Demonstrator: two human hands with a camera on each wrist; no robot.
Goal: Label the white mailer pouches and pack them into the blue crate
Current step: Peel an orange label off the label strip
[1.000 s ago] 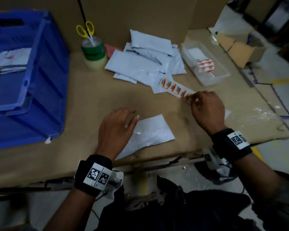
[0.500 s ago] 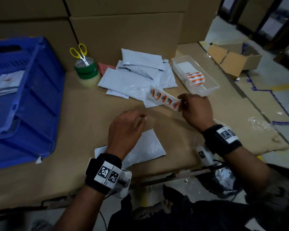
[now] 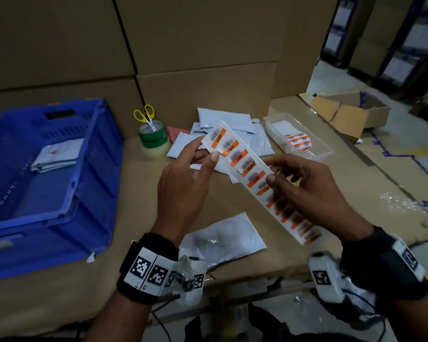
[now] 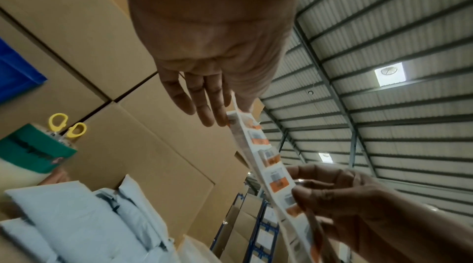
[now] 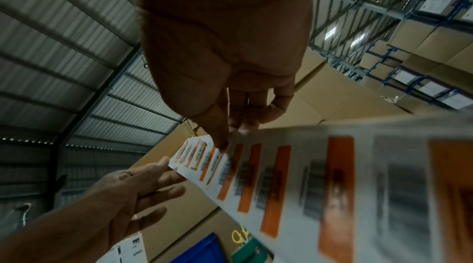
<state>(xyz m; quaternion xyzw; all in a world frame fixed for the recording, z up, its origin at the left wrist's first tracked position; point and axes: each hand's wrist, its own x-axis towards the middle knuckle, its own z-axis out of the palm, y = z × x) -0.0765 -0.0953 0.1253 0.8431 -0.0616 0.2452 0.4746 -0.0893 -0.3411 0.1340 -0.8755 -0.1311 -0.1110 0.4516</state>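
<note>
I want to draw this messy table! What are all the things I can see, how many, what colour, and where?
label strip: one, white with orange stickers, held up above the table
mailer pouch: one, white, table's near edge
pouch pile: several, white, back of table
blue crate: one, on the left, pouches inside
tape rolls: a stack, green and clear, by the crate
scissors: one, yellow handles, standing in the rolls
clear tray: one, more labels inside, on the right
cardboard boxes: several, brown, behind
left hand: pinches the strip's top end
right hand: pinches its middle

Both forearms are bare. Behind the left hand (image 3: 183, 191) sits a black wristband (image 3: 146, 267) carrying white square-coded tags and a small white camera unit; the right hand (image 3: 314, 193) has a matching band (image 3: 383, 265), with thin black cables trailing beneath.
</note>
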